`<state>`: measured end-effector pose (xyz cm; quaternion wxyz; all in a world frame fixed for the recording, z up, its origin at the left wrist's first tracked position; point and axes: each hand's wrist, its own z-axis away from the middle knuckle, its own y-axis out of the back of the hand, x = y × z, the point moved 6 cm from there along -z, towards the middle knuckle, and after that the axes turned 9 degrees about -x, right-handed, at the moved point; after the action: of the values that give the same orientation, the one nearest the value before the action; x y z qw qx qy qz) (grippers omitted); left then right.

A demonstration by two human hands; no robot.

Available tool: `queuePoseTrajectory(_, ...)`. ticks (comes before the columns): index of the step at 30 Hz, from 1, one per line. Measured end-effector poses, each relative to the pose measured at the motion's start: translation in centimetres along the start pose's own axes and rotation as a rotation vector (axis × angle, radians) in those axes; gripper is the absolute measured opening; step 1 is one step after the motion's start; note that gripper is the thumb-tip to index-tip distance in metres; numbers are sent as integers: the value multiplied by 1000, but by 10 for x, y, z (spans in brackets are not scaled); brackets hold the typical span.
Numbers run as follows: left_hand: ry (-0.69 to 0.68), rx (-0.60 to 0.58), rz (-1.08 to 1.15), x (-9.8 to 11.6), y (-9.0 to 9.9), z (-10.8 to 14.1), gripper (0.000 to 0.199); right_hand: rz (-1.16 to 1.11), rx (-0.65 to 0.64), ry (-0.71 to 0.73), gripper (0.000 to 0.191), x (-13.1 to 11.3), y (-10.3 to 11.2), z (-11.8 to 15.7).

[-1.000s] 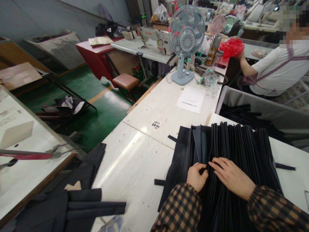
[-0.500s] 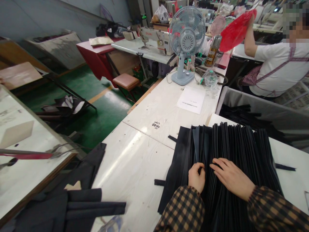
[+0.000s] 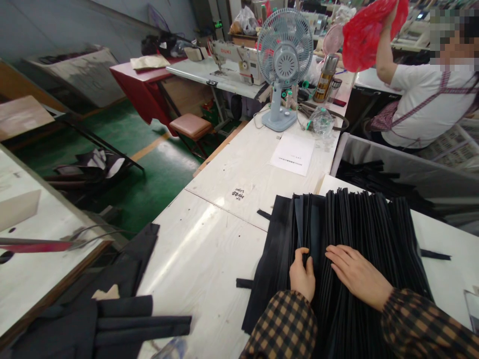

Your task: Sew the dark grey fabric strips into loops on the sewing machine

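Observation:
A long row of black fabric pieces (image 3: 368, 224) stands on edge, packed side by side, on the white table. My left hand (image 3: 302, 274) grips a few black fabric panels (image 3: 307, 219) near the row's left end, thumb on one side and fingers on the other. Flat across the packed edges lies my right hand (image 3: 357, 273), fingers stretched out and touching the fabric. Between the two hands a gap shows the dark bluish face of one piece (image 3: 317, 229). Narrow black strips (image 3: 244, 283) stick out from the pile's left side.
A fan (image 3: 285, 65), a sheet of paper (image 3: 293, 153) and a thermos (image 3: 326, 80) occupy the table's far part. More black fabric (image 3: 123, 319) lies at lower left. At right, a bin (image 3: 374, 144) holds dark pieces; beyond it, a co-worker lifts a red plastic bag (image 3: 364, 35).
My left thumb and fingers have spread slightly further apart around the panels, and the gap between my hands is wider. The co-worker's red bag has risen.

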<state>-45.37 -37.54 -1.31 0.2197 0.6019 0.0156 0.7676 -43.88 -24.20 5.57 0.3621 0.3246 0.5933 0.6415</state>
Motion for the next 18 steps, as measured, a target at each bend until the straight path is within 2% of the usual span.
queuePoseTrajectory(4,-32,-28,-9,8,2,1,33,-18,0,-11,28,0,1,0)
queuePoseTrajectory(10,-68,-114,-63,16,-3,1,17,-62,-50,-41,29,3,-1,1)
queuePoseTrajectory(14,-45,-100,-91,13,-6,2,18,-94,7,-47,27,3,3,2)
queuePoseTrajectory(18,-36,-39,-83,15,-3,4,33,-99,14,-58,26,3,3,2)
